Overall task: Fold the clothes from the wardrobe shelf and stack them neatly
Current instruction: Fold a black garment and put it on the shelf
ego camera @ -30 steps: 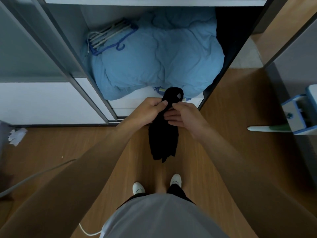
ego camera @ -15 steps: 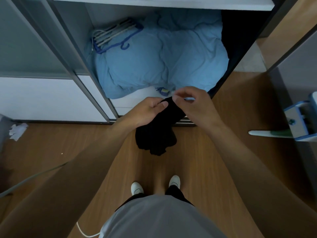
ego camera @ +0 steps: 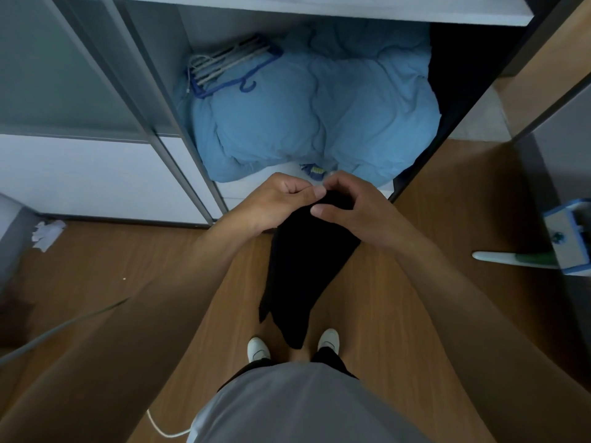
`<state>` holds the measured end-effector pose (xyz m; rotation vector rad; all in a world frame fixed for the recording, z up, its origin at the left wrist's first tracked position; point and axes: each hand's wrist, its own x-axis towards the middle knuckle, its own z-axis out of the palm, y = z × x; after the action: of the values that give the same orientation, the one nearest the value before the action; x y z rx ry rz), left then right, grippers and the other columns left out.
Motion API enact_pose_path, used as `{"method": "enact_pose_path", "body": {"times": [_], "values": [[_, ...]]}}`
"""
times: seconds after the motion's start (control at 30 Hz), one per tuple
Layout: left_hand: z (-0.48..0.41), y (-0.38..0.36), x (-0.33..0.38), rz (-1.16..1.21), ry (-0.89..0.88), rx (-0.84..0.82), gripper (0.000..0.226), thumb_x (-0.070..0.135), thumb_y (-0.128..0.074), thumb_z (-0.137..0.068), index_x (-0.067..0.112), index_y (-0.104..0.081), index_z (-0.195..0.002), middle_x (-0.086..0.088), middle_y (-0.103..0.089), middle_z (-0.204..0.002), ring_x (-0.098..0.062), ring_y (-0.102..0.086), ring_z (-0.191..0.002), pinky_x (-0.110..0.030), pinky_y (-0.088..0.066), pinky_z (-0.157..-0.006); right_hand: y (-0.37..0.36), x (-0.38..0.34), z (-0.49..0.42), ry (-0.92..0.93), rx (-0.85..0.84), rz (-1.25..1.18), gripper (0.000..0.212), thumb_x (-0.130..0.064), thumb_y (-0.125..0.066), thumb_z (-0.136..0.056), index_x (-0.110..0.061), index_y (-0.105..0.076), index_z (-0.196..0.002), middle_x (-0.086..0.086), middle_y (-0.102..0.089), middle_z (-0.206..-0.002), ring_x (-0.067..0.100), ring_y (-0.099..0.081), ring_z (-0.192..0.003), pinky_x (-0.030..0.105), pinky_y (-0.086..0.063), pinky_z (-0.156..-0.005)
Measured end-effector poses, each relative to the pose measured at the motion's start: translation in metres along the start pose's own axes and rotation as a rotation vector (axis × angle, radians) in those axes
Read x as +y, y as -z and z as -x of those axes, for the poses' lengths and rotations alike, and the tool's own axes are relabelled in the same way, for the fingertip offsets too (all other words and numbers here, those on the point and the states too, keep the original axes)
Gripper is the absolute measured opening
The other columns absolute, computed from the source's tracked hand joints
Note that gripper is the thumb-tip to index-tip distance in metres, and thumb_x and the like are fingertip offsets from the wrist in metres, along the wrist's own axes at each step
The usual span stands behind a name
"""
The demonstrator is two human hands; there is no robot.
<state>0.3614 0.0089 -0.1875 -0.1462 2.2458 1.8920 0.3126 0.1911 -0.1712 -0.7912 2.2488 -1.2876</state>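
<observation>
The soft cloth garment [ego camera: 303, 266] is plain black. The wood-grain floor [ego camera: 431, 251] is warm brown. The puffy quilt [ego camera: 319, 123] is light blue all over. The bundle of plastic hangers [ego camera: 224, 63] is white and dark blue. The wardrobe shelf board [ego camera: 319, 8] is white and its metal door frame [ego camera: 172, 148] is grey. The person's shirt [ego camera: 303, 404] is pale grey and the shoes [ego camera: 258, 349] are white. The crumpled paper scrap [ego camera: 48, 233] is white.

The person wears a plain grey shirt [ego camera: 300, 407], seen from above as a big round shape. Just past its edge peek two black trouser legs [ego camera: 329, 359]. On the feet are white shoes, the left shoe [ego camera: 258, 350] and the right shoe [ego camera: 328, 339], each with a rounded toe. The left arm [ego camera: 160, 314] and the right arm [ego camera: 447, 298] are bare all the way along.
</observation>
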Motion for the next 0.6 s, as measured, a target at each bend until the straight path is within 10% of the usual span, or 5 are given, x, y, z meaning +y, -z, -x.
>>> {"method": "enact_pose_path", "body": {"times": [0.6], "values": [[0.002,-0.013,-0.029,-0.045,-0.116,0.021,0.015,0.009,-0.062,-0.096,0.018,-0.05,-0.099,-0.008,-0.064,-0.076,-0.016,-0.055,-0.069,-0.027,-0.042,-0.061,-0.007,0.009,0.013,-0.03,0.284,0.054,0.022,-0.02,-0.062,-0.095,-0.01,-0.056,-0.077,-0.003,-0.054,-0.069,0.005,-0.049,-0.065,0.023,-0.038,-0.06]]}}
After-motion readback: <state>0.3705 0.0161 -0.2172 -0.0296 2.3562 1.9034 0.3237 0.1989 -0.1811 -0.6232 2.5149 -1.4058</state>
